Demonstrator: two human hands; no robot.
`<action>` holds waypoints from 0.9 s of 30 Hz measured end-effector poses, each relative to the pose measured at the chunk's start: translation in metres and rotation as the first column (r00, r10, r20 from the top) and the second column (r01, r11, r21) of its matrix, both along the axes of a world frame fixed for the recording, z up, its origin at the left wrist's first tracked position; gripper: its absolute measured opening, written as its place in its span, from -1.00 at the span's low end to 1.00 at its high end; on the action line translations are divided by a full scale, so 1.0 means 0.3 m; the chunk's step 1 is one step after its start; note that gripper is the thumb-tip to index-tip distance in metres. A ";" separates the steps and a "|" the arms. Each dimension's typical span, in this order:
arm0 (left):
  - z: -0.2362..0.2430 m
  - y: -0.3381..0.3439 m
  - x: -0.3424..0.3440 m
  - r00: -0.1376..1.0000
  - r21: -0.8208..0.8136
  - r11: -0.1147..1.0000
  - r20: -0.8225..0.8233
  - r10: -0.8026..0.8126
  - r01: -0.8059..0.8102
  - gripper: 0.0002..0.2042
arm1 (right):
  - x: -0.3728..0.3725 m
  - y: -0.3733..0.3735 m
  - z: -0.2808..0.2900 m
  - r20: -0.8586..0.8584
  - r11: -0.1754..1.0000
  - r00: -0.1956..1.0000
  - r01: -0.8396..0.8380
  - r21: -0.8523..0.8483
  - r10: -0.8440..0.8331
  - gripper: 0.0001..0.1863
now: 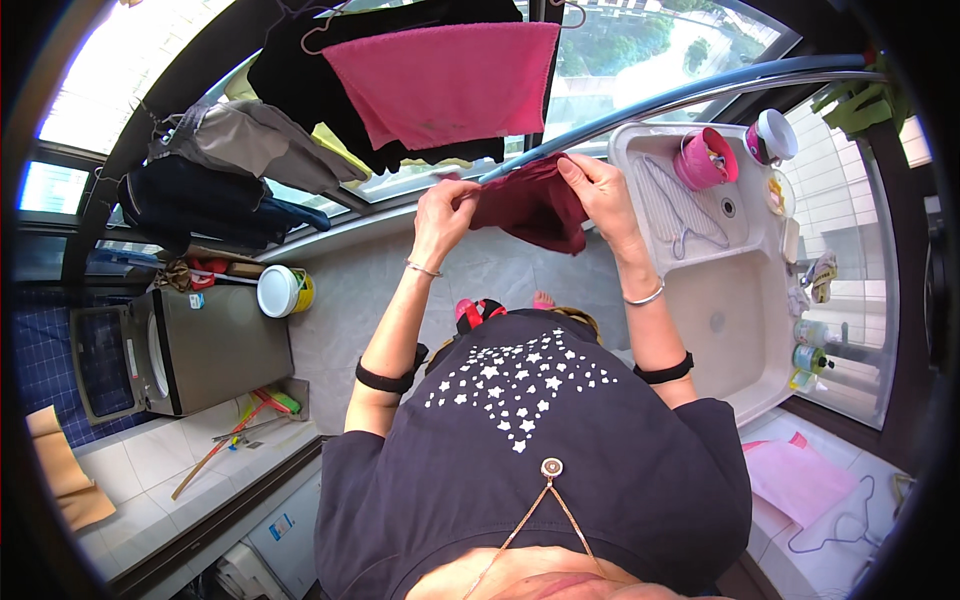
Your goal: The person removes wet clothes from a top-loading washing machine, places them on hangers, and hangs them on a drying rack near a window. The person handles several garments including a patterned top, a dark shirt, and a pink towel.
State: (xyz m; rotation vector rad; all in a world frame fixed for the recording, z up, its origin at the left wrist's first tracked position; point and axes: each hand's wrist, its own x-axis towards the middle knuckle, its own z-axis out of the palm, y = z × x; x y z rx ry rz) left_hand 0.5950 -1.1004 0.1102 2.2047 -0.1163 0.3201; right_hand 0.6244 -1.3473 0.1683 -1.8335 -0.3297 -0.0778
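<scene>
A dark red cloth is stretched out in front of me, its lower part hanging down. My left hand pinches one upper corner between thumb and fingers. At the other upper corner, my right hand grips the cloth with the thumb on top. Close behind its upper edge runs a blue pole; whether the cloth touches it, I cannot tell. What kind of cloth item this is does not show. Beyond hangs a pink towel on a hanger, in front of a black garment.
Grey and dark clothes hang at the left. Below them stand a grey washing machine with its lid raised and a lidded bucket. To my right, a double sink holds a washboard, a hanger and a pink bucket. Bottles line its edge.
</scene>
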 end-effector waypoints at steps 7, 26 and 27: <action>-0.090 0.053 0.031 1.000 0.315 0.949 -0.012 -0.023 0.025 -0.89 | 0.017 -0.051 0.063 0.039 0.971 0.995 0.077 0.224 -0.088 -0.69; -0.042 -0.015 -0.011 0.974 -0.816 0.550 -0.227 -0.016 -0.181 -0.20 | -0.060 -0.210 -0.094 -0.261 1.000 0.965 -0.028 0.005 0.028 -0.88; -0.054 -0.032 -0.011 0.977 -0.782 0.592 -0.204 0.054 -0.196 -0.14 | -0.074 -0.196 -0.097 -0.302 0.998 0.953 -0.039 -0.038 0.026 -0.89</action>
